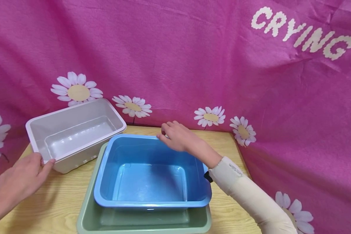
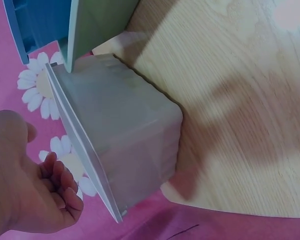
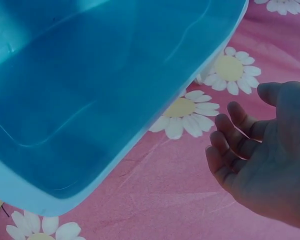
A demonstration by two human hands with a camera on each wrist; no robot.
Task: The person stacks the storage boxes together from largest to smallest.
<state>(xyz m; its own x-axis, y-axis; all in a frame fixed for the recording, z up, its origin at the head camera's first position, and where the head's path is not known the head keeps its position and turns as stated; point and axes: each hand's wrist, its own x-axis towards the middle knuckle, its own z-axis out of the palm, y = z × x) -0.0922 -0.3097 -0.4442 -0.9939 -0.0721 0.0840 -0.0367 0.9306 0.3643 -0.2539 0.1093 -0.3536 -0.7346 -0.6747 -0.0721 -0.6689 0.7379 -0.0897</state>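
Observation:
A blue plastic bin (image 1: 152,182) sits partly inside a green bin (image 1: 143,217) in the head view. Left of them stands a grey bin (image 1: 79,130) on the table. My left hand (image 1: 20,175) is at the grey bin's near left corner; the left wrist view has its fingers loosely curled, with a gap to the rim (image 2: 85,150). Over the blue bin's far rim hangs my right hand (image 1: 176,136), fingers bent and relaxed. The right wrist view shows that hand (image 3: 270,150) apart from the blue bin (image 3: 90,125), holding nothing.
The wooden table (image 1: 225,208) carries all three bins. A pink cloth (image 1: 169,65) with daisies and white lettering hangs behind the table and along its right side. A pale sleeve (image 1: 248,195) covers the right forearm.

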